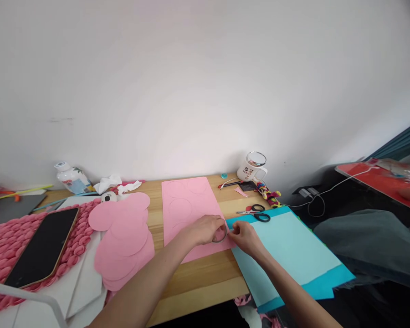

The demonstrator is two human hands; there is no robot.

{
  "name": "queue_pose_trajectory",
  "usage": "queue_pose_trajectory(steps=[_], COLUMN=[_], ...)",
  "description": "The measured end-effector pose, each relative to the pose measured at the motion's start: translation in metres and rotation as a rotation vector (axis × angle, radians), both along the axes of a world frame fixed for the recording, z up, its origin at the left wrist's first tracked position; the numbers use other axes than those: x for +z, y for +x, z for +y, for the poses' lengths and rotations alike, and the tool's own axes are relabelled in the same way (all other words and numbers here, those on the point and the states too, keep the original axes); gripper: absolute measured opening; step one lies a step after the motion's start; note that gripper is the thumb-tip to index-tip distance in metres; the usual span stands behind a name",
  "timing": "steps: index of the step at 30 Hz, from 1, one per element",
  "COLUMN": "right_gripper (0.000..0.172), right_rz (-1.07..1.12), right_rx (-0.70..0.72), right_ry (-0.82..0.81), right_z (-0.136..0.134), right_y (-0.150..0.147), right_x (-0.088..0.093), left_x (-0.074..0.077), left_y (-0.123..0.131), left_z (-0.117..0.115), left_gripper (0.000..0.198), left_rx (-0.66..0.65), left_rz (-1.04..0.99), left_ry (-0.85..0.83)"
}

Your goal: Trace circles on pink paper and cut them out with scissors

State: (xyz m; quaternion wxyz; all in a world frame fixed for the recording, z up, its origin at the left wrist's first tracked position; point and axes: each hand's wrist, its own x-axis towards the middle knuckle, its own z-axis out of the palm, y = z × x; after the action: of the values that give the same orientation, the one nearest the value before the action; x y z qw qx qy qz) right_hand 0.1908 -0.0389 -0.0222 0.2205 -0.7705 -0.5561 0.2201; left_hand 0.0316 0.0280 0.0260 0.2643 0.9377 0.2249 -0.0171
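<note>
My left hand (210,229) is closed on a thin round ring that looks like a roll of tape (220,240), held over the lower right corner of a pink sheet of paper (198,200). Faint circle outlines show on that sheet. Just right of the ring, my right hand (244,236) is pinched, its fingertips by the edge where the pink sheet meets the blue sheets; what they hold is too small to make out. Small scissors (258,213) with black handles lie beyond my right hand, on the edge of the light blue paper (287,248).
Rounded pink paper cutouts (126,237) lie in a pile at left, next to a phone (44,246) on a pink knobbly mat (7,241). A white mug (251,168) and a white bottle (71,177) stand by the wall. Another person's leg (369,241) is at right.
</note>
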Motion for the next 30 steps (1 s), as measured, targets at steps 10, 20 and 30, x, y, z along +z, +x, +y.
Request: queue_pose_trajectory(steps=[10, 20, 30], right_gripper=[0.021, 0.023, 0.022], right_rz=[0.02, -0.683, -0.999], right_rx=[-0.022, 0.493, 0.551], right_ry=[0.037, 0.648, 0.386], right_z=[-0.025, -0.044, -0.029], right_y=[-0.028, -0.066, -0.1], right_x=[-0.002, -0.012, 0.002], left_x=[-0.005, 0.008, 0.009], left_y=[0.004, 0.017, 0.029], left_z=[0.003, 0.011, 0.016], left_gripper=[0.028, 0.037, 0.035], left_rx=[-0.063, -0.16, -0.204], left_rz=[0.024, 0.17, 0.254], left_ry=[0.079, 0.159, 0.217])
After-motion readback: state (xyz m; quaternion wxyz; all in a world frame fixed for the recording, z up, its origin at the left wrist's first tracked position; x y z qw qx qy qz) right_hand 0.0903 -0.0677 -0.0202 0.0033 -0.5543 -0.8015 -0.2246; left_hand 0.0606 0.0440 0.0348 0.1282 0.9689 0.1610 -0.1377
